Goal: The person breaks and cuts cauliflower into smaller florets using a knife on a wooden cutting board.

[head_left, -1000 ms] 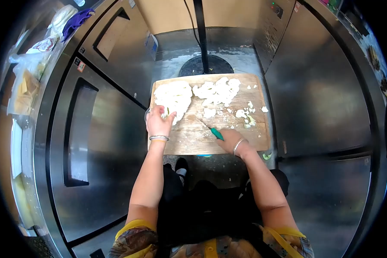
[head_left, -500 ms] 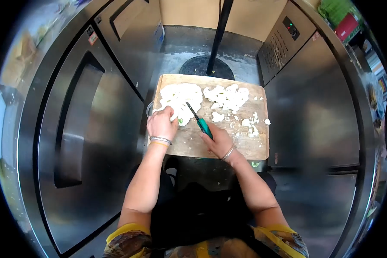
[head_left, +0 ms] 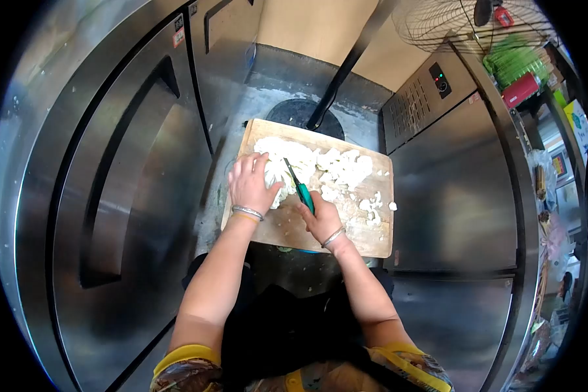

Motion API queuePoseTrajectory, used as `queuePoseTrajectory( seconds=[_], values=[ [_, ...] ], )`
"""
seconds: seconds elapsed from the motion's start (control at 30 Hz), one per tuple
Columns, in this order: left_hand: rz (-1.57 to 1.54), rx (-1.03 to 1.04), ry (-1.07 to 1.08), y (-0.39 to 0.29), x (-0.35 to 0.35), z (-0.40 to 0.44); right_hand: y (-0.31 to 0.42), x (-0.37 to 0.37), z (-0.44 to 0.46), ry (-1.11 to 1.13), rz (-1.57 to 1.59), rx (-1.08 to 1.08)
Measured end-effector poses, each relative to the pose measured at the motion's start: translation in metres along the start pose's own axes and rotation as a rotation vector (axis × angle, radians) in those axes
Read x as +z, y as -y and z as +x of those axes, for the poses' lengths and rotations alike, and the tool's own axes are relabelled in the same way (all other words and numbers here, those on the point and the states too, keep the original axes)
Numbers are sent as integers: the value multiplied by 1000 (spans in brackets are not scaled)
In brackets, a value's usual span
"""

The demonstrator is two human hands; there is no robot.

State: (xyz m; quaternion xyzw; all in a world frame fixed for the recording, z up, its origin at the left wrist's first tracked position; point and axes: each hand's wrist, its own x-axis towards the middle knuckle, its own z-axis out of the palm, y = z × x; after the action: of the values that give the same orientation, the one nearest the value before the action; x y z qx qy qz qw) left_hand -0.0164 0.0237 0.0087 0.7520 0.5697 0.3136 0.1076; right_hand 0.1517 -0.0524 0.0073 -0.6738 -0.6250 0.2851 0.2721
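White cauliflower (head_left: 293,155) in a large heap covers the upper left of a wooden cutting board (head_left: 261,228). My left hand (head_left: 249,186) lies at the heap's left edge, fingers spread and thumb apart, touching the cauliflower. My right hand (head_left: 322,217) is wrapped round the green handle of a small knife (head_left: 303,193). The knife's narrow dark blade points up and left over the heap, tip among the white pieces; whether it is cutting into one I cannot tell. More cauliflower florets (head_left: 346,168) lie to the right, with small crumbs (head_left: 372,208) scattered below them.
Steel refrigerator doors stand close on the left (head_left: 137,215) and right (head_left: 454,196). Behind the board rises a black fan pole (head_left: 346,72) on a round base (head_left: 287,112). The fan's wire cage (head_left: 431,26) shows at upper right, near a cluttered counter with a red can (head_left: 520,90).
My left hand's curled fingers have spread out over the cauliflower. The knife stays in my right hand. The whole view has turned and shifted, bringing the fan cage into sight.
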Motion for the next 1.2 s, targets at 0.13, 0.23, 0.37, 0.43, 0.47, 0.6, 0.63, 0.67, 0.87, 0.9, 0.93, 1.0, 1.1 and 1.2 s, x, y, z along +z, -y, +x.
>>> queuePoseTrajectory(
  seconds=[0.13,0.23,0.37,0.43,0.47,0.6,0.63,0.67,0.87,0.9,0.93,1.0,1.1,1.2],
  values=[
    [53,-137,120,-2,17,-1,27,-12,7,66,-277,51],
    [46,-153,140,-5,17,1,32,-16,14,114,-451,75],
    [52,-188,151,-4,16,3,38,-18,17,105,-523,56],
    [22,-205,153,-2,17,5,47,-20,19,141,-559,79],
    [15,-209,164,0,18,6,51,-21,20,175,-585,102],
    [13,-201,186,0,13,8,61,-21,22,199,-627,130],
    [10,-202,185,0,13,8,64,-21,23,210,-631,153],
    [-3,-205,189,0,13,8,66,-22,24,220,-636,176],
    [-20,-214,204,-5,11,9,70,-26,30,255,-655,201],
    [-13,-221,209,-7,11,9,71,-26,30,253,-657,204],
    [-17,-220,210,-8,11,9,71,-26,30,257,-662,206],
    [-16,-218,205,-9,11,8,70,-27,30,262,-668,209],
    [-8,-232,177,-12,12,7,71,-31,32,295,-654,204],
    [-51,-176,169,-9,13,8,86,-52,28,297,-651,152]
  ],
)
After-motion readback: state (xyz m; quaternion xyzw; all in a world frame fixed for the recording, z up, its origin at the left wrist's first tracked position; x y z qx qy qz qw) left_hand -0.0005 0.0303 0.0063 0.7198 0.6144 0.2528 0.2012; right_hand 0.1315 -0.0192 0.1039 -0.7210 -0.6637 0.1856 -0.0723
